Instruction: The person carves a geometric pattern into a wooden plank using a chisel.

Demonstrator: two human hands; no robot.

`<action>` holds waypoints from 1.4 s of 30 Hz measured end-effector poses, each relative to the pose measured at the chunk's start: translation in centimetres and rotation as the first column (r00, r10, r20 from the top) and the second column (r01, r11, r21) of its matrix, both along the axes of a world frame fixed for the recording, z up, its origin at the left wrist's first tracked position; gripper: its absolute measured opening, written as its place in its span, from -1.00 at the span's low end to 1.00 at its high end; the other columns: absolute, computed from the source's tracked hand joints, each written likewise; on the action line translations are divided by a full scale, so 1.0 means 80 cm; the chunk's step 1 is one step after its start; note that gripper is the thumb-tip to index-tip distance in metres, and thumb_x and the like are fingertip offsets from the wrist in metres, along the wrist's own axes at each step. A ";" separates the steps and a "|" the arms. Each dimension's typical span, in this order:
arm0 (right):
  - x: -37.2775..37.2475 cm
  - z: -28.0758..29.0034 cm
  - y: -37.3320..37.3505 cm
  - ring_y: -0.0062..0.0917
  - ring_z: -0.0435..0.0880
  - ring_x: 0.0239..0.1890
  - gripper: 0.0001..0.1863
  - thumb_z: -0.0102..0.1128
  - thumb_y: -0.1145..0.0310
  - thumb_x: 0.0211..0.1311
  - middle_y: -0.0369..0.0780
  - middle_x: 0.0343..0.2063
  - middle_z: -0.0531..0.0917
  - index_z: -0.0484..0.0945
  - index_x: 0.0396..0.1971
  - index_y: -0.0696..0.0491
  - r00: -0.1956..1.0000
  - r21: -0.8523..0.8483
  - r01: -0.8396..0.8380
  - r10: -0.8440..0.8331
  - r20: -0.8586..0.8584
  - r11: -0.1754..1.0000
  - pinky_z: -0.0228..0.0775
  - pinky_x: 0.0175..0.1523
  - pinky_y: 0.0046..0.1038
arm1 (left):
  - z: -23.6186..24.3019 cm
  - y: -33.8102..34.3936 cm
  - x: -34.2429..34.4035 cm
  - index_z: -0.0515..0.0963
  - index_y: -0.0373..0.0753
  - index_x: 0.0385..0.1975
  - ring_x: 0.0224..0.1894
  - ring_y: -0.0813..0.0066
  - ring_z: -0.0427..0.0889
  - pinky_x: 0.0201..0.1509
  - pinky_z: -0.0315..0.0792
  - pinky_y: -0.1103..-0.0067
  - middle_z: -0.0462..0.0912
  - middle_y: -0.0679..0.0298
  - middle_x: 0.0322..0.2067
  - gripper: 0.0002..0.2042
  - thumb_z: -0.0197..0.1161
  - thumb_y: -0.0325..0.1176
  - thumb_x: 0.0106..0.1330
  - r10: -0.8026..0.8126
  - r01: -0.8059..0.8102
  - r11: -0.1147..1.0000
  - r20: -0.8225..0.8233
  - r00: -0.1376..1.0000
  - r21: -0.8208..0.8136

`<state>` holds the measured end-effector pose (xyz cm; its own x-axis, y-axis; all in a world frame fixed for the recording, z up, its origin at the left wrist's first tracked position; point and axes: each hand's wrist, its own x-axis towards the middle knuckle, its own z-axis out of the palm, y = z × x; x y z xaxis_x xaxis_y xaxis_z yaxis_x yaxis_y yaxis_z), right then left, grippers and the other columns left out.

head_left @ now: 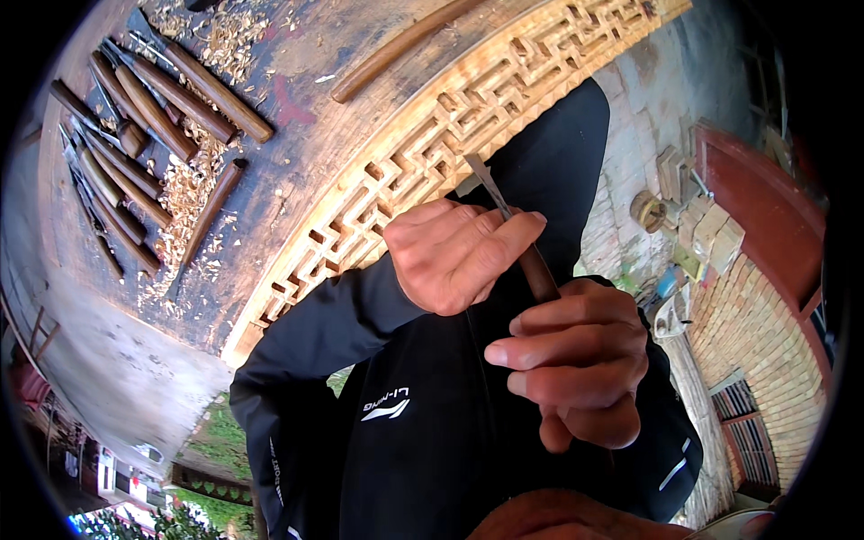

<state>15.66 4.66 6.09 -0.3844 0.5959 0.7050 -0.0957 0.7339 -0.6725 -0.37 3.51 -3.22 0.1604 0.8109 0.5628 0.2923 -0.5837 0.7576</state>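
My left hand [463, 256] is closed, pinching a wood-carving chisel low on its shaft, close to the metal blade [487, 182]. The brown wooden handle [537, 274] slants down into my right hand [576, 360], whose fingers curl around its end. The blade tip reaches the near edge of a long pale wooden board [396, 169]. A stepped, angular lattice pattern with recesses is carved along that board. My left wrist and dark sleeve rest over or close to the board's edge; I cannot tell if they touch it.
Several wooden-handled carving tools [162, 99] lie on the workbench [297, 171] at the far left, among curled wood shavings [193, 184]. A long wooden rod [405, 49] lies behind the board. Off to the right are wood blocks [711, 229] and a brick wall [765, 333].
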 end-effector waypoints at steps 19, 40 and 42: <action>0.006 0.001 0.024 -0.55 0.66 -0.66 -0.34 0.17 -0.24 0.66 -0.24 -0.50 0.75 0.46 -0.53 0.00 0.942 -0.315 -0.255 0.161 -0.295 0.914 0.44 -0.61 -0.55 | -0.004 -0.006 -0.005 0.74 -0.46 0.15 -0.45 0.43 0.79 -0.39 0.57 0.57 0.79 0.17 -0.44 -0.51 0.52 -0.69 0.13 0.047 -0.042 0.995 -0.061 0.997 0.095; -0.007 0.000 0.032 -0.60 0.55 -0.64 -0.34 -0.06 -0.22 0.76 -0.28 -0.46 0.63 0.30 -0.55 -0.05 0.968 -0.400 -0.184 0.096 -0.230 0.898 0.34 -0.55 -0.56 | 0.005 -0.009 -0.016 0.74 -0.49 0.12 -0.43 0.35 0.84 -0.34 0.64 0.55 0.84 0.17 -0.37 -0.56 0.40 -0.75 0.18 0.062 -0.068 0.995 -0.076 0.995 -0.073; -0.012 0.002 0.033 -0.61 0.52 -0.64 -0.34 -0.07 -0.21 0.77 -0.28 -0.46 0.62 0.30 -0.55 -0.05 0.972 -0.409 -0.174 0.089 -0.217 0.896 0.31 -0.54 -0.55 | 0.002 -0.009 -0.013 0.76 -0.45 0.10 -0.49 0.42 0.76 -0.42 0.54 0.56 0.78 0.23 -0.44 -0.55 0.45 -0.71 0.14 0.106 -0.109 0.993 -0.049 0.993 -0.053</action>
<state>14.74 7.28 6.23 -0.3660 0.8065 0.4643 -0.3267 0.3558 -0.8756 -1.45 2.82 -3.08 0.0952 0.8545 0.5107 0.3859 -0.5046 0.7723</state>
